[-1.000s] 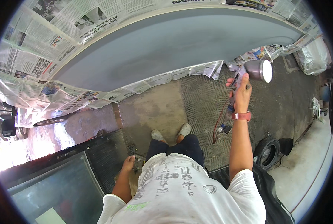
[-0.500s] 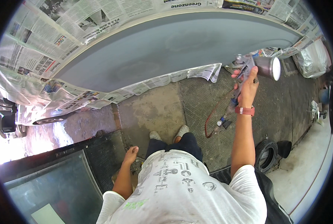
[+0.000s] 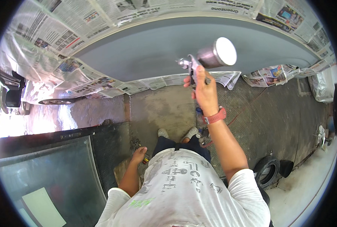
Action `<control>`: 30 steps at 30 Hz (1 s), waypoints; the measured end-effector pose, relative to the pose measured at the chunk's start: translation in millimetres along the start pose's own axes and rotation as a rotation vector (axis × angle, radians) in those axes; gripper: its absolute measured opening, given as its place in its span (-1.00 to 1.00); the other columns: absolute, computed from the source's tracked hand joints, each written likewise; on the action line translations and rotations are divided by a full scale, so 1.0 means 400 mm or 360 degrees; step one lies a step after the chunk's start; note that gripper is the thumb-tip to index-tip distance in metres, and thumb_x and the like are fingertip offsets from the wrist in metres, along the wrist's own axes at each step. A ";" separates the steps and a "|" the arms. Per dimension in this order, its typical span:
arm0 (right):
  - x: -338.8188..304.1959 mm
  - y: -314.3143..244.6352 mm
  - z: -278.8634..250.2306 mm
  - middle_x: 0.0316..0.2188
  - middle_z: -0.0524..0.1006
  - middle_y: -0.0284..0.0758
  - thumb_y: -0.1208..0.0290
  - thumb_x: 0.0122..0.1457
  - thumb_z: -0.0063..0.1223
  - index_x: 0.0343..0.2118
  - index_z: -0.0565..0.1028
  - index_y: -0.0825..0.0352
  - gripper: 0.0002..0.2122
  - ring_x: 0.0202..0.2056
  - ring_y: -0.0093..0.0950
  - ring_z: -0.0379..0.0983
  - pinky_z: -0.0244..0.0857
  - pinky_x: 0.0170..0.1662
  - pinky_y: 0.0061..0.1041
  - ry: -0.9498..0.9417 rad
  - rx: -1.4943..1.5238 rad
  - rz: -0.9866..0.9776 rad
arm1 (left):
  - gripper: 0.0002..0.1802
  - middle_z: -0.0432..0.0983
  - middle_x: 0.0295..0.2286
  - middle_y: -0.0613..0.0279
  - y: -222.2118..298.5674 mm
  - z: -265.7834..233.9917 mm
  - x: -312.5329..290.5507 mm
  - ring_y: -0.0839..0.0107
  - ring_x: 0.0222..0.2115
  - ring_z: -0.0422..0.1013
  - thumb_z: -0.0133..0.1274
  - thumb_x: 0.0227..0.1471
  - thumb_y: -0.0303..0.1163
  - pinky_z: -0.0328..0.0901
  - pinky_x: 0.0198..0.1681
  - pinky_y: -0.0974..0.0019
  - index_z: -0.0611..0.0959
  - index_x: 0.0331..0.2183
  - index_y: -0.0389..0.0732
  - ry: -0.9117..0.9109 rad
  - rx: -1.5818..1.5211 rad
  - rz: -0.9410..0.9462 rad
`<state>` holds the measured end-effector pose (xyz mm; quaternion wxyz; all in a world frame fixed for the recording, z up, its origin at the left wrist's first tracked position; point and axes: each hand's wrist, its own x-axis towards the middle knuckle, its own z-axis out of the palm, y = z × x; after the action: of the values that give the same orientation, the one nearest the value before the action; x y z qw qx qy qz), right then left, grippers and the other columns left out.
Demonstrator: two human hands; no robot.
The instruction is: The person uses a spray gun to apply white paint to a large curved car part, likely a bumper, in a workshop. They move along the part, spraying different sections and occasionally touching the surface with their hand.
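Note:
My right hand [image 3: 205, 87] is wrapped round the handle of a spray gun [image 3: 193, 65]. The gun carries a metal cup with a white lid [image 3: 226, 51], and its nozzle points left. Behind it curves a smooth grey vehicle panel [image 3: 138, 49]; the gun is held in front of the panel's lower part, apart from it as far as I can see. Below the handle hang a blue fitting and an air hose, partly hidden by my wrist. My left hand [image 3: 139, 154] hangs low beside my body, fingers curled in, with nothing visible in them.
Newspaper masking [image 3: 168, 11] frames the panel above and below. A dark-framed glass pane [image 3: 62, 178] stands at lower left. A tyre [image 3: 267, 171] lies on the right, near a white panel [image 3: 308, 189]. The red hose [image 3: 248, 105] trails over the mat.
My right hand has swept the spray gun left along the panel, and the cup's lid now faces more toward me. My left hand has hardly moved.

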<state>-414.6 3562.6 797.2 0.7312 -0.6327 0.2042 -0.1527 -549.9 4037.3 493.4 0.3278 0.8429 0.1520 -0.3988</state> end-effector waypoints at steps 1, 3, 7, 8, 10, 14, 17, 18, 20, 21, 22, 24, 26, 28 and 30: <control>-0.002 0.006 0.044 -0.43 0.66 -0.33 -0.04 0.56 -0.08 0.20 0.59 0.39 -0.47 -0.45 -0.62 0.57 0.38 -0.51 -0.57 -0.0046 -0.0001 0.0017 | -0.39 0.66 0.10 0.01 -0.022 -0.002 0.005 0.14 0.12 0.58 0.12 0.37 0.13 0.39 0.23 0.12 0.70 0.16 -0.15 0.0017 -0.0025 -0.0015; -0.002 0.023 0.108 -0.44 0.66 -0.35 -0.01 0.55 -0.02 0.26 0.56 0.38 -0.48 -0.43 -0.61 0.57 0.44 -0.36 -0.52 -0.0115 0.0009 0.0046 | -0.38 0.66 0.11 0.01 -0.036 0.003 0.016 0.13 0.12 0.58 0.13 0.36 0.15 0.39 0.23 0.12 0.69 0.17 -0.13 0.0021 -0.0040 -0.0033; -0.010 0.079 0.232 -0.37 0.68 -0.32 -0.06 0.56 -0.10 0.17 0.58 0.38 -0.47 -0.40 -0.64 0.58 0.26 -0.58 -0.61 -0.0299 -0.0067 -0.0029 | -0.36 0.66 0.11 0.03 -0.080 -0.017 0.029 0.14 0.13 0.57 0.13 0.36 0.17 0.38 0.24 0.12 0.68 0.19 -0.13 0.0018 0.0068 -0.0082; -0.014 0.090 0.254 -0.37 0.68 -0.32 -0.06 0.56 -0.10 0.17 0.58 0.38 -0.47 -0.40 -0.64 0.58 0.27 -0.57 -0.61 -0.0357 -0.0063 -0.0024 | -0.35 0.66 0.11 0.03 -0.100 -0.022 0.028 0.15 0.14 0.56 0.13 0.36 0.17 0.38 0.24 0.12 0.68 0.19 -0.13 0.0013 0.0033 -0.0070; -0.027 0.103 0.285 -0.36 0.69 -0.32 -0.07 0.55 -0.09 0.19 0.57 0.37 -0.46 -0.40 -0.64 0.58 0.28 -0.56 -0.61 -0.0470 -0.0049 -0.0016 | -0.35 0.65 0.12 0.02 -0.135 -0.037 0.025 0.15 0.15 0.56 0.12 0.36 0.16 0.37 0.24 0.12 0.67 0.20 -0.15 0.0005 -0.0034 -0.0045; -0.045 0.141 0.248 -0.44 0.63 -0.33 0.00 0.54 -0.01 0.36 0.49 0.33 -0.46 -0.39 -0.58 0.55 0.47 -0.23 -0.47 -0.0488 0.0024 0.0286 | -0.35 0.66 0.12 0.03 -0.107 -0.040 -0.005 0.16 0.15 0.56 0.13 0.36 0.15 0.38 0.23 0.12 0.67 0.20 -0.17 -0.0027 -0.0087 -0.0144; -0.051 0.229 0.166 -0.32 0.69 -0.31 -0.08 0.56 -0.13 0.23 0.56 0.35 -0.45 -0.38 -0.62 0.62 0.32 -0.58 -0.60 -0.0280 -0.0072 0.0109 | -0.36 0.67 0.10 0.04 -0.123 -0.060 0.001 0.17 0.12 0.57 0.15 0.36 0.12 0.39 0.22 0.13 0.67 0.19 -0.18 0.0009 0.0013 -0.0103; -0.050 0.258 0.129 -0.32 0.69 -0.31 -0.08 0.56 -0.15 0.22 0.56 0.35 -0.44 -0.38 -0.61 0.62 0.34 -0.57 -0.61 -0.0172 -0.0115 0.0091 | -0.37 0.67 0.10 0.05 -0.139 -0.067 0.010 0.17 0.12 0.57 0.15 0.36 0.11 0.39 0.21 0.13 0.67 0.19 -0.18 0.0030 0.0020 -0.0095; -0.049 0.304 0.035 -0.31 0.70 -0.31 -0.10 0.57 -0.18 0.21 0.57 0.36 -0.43 -0.38 -0.61 0.62 0.37 -0.56 -0.61 0.0051 -0.0211 0.0054 | -0.38 0.68 0.09 0.05 -0.148 -0.077 0.021 0.18 0.10 0.58 0.16 0.36 0.09 0.39 0.21 0.13 0.67 0.19 -0.19 0.0034 0.0037 -0.0119; -0.054 0.314 -0.017 -0.32 0.70 -0.30 -0.12 0.57 -0.20 0.17 0.58 0.37 -0.42 -0.38 -0.60 0.62 0.37 -0.56 -0.61 0.0175 -0.0219 0.0058 | -0.39 0.68 0.08 0.04 -0.133 -0.087 0.021 0.18 0.10 0.58 0.15 0.37 0.09 0.39 0.21 0.13 0.67 0.18 -0.19 0.0013 0.0053 -0.0152; -0.057 0.322 -0.068 -0.33 0.70 -0.30 -0.13 0.57 -0.23 0.14 0.59 0.38 -0.40 -0.38 -0.59 0.62 0.37 -0.56 -0.60 0.0298 -0.0223 0.0060 | -0.39 0.68 0.08 0.03 -0.116 -0.099 0.021 0.18 0.10 0.58 0.15 0.37 0.08 0.38 0.21 0.13 0.67 0.18 -0.19 -0.0001 0.0072 -0.0184; -0.055 0.328 -0.163 -0.32 0.70 -0.29 -0.15 0.57 -0.26 0.11 0.59 0.41 -0.38 -0.39 -0.58 0.61 0.37 -0.57 -0.61 0.0562 -0.0218 0.0000 | -0.40 0.67 0.08 0.01 -0.091 -0.113 0.028 0.17 0.11 0.58 0.14 0.38 0.07 0.38 0.21 0.12 0.66 0.19 -0.19 -0.0028 0.0073 -0.0123; -0.057 0.349 -0.256 -0.30 0.70 -0.28 -0.16 0.57 -0.27 0.14 0.56 0.42 -0.37 -0.38 -0.57 0.63 0.38 -0.57 -0.61 0.0768 -0.0248 0.0008 | -0.40 0.67 0.08 0.00 -0.058 -0.134 0.020 0.16 0.11 0.57 0.13 0.39 0.07 0.38 0.21 0.12 0.65 0.20 -0.18 -0.0045 0.0112 -0.0103; -0.062 0.377 -0.295 -0.29 0.71 -0.27 -0.12 0.58 -0.25 0.12 0.55 0.46 -0.39 -0.46 -0.57 0.57 0.38 -0.57 -0.57 0.1043 -0.0312 -0.0065 | -0.41 0.67 0.08 -0.01 -0.032 -0.151 0.016 0.17 0.12 0.57 0.12 0.40 0.06 0.38 0.22 0.13 0.64 0.21 -0.17 -0.0038 0.0164 -0.0112; -0.062 0.407 -0.300 -0.32 0.71 -0.28 -0.05 0.58 -0.21 0.08 0.56 0.47 -0.44 -0.62 -0.60 0.45 0.33 -0.59 -0.53 0.1353 -0.0324 -0.0192 | -0.42 0.66 0.09 0.00 -0.018 -0.166 0.018 0.18 0.12 0.56 0.11 0.41 0.05 0.37 0.23 0.14 0.64 0.22 -0.17 -0.0066 0.0165 -0.0048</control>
<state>-500.8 3495.8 625.2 0.5060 -0.5932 0.4634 -0.4211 -511.1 4087.5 515.9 0.2809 0.8478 0.1370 -0.4284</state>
